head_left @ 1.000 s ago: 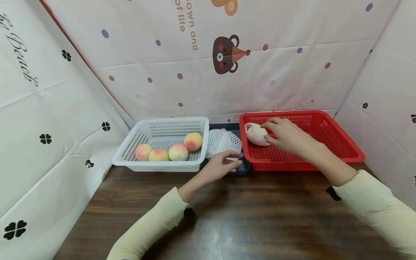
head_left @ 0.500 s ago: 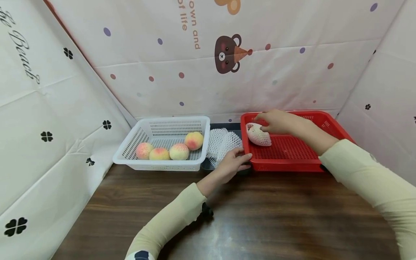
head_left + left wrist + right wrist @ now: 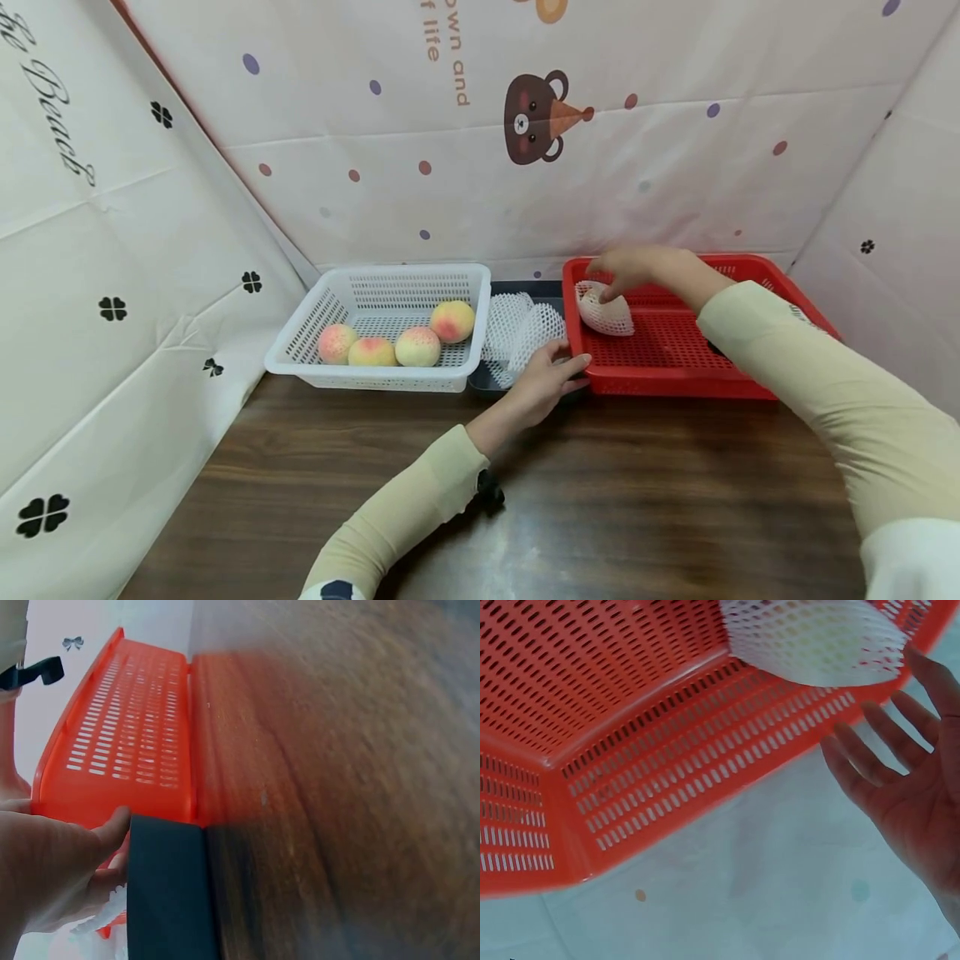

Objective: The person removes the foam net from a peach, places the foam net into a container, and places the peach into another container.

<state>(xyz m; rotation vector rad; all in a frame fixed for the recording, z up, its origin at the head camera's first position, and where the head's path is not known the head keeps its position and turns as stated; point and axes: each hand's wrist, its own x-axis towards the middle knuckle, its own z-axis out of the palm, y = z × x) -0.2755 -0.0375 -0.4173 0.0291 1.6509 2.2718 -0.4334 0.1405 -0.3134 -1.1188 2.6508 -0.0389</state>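
My left hand (image 3: 543, 385) holds the near left corner of the red basket (image 3: 663, 381), thumb and fingers at its rim and outer wall. In the left wrist view the thumb (image 3: 112, 831) lies against the red wall. Inside that basket, at its left end, sits a pale round fruit in a white foam net (image 3: 611, 315). My right hand (image 3: 637, 267) hovers over the basket's far left side, fingers spread and loosely bent. In the right wrist view the thumb tip reaches the end of the foam net (image 3: 817, 637), and the palm holds nothing.
Several peaches (image 3: 417, 346) lie in a white basket (image 3: 367, 381) at left. Between the baskets, a dark tray (image 3: 486, 382) holds white foam nets (image 3: 536, 329). All stand on a brown wooden table (image 3: 600, 500) against a printed cloth backdrop (image 3: 390, 100).
My left hand has moved right from beside the foam nets to the red basket's corner. The right hand has shifted left and back from the netted fruit, its fingers loosened. The view has tilted slightly.
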